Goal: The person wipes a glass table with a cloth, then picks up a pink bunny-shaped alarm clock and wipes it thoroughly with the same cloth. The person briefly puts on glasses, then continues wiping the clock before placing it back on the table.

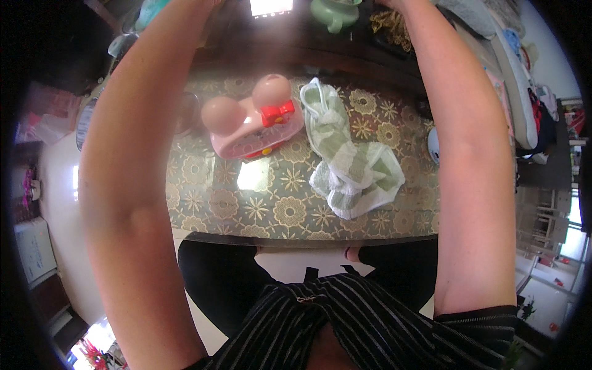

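Note:
Both my arms reach up past the top edge of the head view, so my left hand and my right hand are out of view but for a sliver near the wrists. Before me, a pink alarm clock (259,132) with two round ears and a red bow lies tilted on the glass-topped table (226,203). Just right of the clock, touching or nearly touching it, a crumpled green and white cloth (351,162) is spread loosely. Under the glass shows a flower-patterned lace cover.
Past the table's far edge stand a green pot (335,14), dried brown plant matter (391,27) and a bright screen (271,7). A clear round glass object (187,111) is partly behind my left forearm. A grey sofa (518,92) is at the right.

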Demonstrator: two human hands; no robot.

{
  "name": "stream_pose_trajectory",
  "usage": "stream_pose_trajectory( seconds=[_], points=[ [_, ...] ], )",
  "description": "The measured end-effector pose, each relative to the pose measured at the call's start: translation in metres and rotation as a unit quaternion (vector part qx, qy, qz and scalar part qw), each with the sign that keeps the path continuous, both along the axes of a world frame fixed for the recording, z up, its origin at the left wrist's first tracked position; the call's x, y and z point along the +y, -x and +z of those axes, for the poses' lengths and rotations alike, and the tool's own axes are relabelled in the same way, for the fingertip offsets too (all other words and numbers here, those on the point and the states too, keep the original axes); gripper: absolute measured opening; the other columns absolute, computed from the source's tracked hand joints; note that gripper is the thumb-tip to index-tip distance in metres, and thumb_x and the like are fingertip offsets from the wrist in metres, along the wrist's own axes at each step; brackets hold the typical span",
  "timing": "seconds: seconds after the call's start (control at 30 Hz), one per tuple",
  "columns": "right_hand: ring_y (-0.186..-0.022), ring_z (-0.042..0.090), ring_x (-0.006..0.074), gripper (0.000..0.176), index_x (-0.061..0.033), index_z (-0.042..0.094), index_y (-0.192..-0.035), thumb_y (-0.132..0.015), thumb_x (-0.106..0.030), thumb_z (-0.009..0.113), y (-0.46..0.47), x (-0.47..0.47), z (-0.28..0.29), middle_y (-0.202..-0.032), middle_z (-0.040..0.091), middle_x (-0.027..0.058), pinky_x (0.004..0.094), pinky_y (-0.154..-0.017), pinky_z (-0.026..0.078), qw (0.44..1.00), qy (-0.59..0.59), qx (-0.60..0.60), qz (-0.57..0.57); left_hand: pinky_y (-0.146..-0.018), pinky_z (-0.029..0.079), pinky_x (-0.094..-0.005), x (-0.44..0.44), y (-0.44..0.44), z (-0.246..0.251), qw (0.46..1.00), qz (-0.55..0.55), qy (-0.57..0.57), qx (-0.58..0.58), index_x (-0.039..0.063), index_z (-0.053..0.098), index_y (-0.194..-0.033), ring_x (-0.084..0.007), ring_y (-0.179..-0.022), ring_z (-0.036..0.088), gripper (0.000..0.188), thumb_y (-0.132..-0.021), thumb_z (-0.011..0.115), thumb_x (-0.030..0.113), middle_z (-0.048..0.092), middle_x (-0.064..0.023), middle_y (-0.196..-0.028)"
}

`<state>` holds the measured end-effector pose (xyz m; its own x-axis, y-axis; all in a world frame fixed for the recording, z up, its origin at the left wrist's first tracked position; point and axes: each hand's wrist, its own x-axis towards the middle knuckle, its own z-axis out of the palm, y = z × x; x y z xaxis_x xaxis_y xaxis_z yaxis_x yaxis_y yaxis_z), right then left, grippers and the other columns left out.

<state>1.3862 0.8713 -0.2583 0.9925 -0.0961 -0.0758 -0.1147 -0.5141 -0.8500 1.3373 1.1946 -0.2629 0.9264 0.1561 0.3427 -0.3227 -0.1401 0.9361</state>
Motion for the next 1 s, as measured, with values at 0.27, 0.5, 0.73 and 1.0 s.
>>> stream_pose_trajectory(
  seconds=[0.27, 0.5, 0.73, 1.0],
  points=[
    [-0.076, 0.067, 0.0252, 0.035, -0.0018, 0.074, -0.091, -0.069, -0.028, 0.085, -0.027, -0.003, -0.026, -0.085, 0.072, 0.0125, 0.038, -0.068, 0.052, 0.945, 0.282, -0.146, 0.077, -0.051, 0.043, -0.0305, -0.023, -0.006, 0.007, 1.0, -0.018, -0.011, -0.019, 0.006, 0.069, -0.09, -0.0124, -0.059, 0.054, 0.02, -0.096, 0.057, 0.022, 0.059, -0.0015, -0.071],
    [-0.095, 0.069, 0.0255, 0.04, -0.0037, 0.074, -0.108, -0.074, -0.025, 0.08, -0.038, -0.009, -0.032, -0.105, 0.073, 0.0147, 0.0349, -0.087, 0.052, 0.942, 0.241, -0.191, 0.134, -0.047, 0.04, -0.0294, -0.033, 0.002, 0.018, 0.999, -0.04, -0.002, 0.021, 0.008, 0.065, -0.083, -0.0121, -0.052, 0.051, 0.019, -0.096, 0.057, 0.019, 0.055, -0.0006, -0.066],
    [-0.1, 0.066, 0.0218, 0.039, 0.0001, 0.071, -0.114, -0.079, -0.018, 0.075, -0.013, 0.028, -0.019, -0.11, 0.072, 0.0133, 0.0343, -0.091, 0.05, 0.965, 0.107, -0.138, 0.196, -0.048, 0.039, -0.027, -0.027, -0.007, 0.014, 0.994, -0.083, 0.061, 0.024, 0.01, 0.062, -0.082, -0.0112, -0.053, 0.048, 0.018, -0.097, 0.058, 0.02, 0.051, 0.0014, -0.067],
    [-0.103, 0.065, 0.0186, 0.037, -0.0021, 0.07, -0.117, -0.088, -0.024, 0.069, -0.006, 0.032, -0.024, -0.115, 0.071, 0.0109, 0.0311, -0.09, 0.05, 0.969, -0.018, -0.111, 0.219, -0.047, 0.038, -0.0277, -0.035, -0.001, 0.016, 0.997, -0.052, 0.049, 0.04, 0.011, 0.062, -0.082, -0.0107, -0.054, 0.048, 0.018, -0.097, 0.057, 0.02, 0.05, 0.002, -0.067]
  ],
)
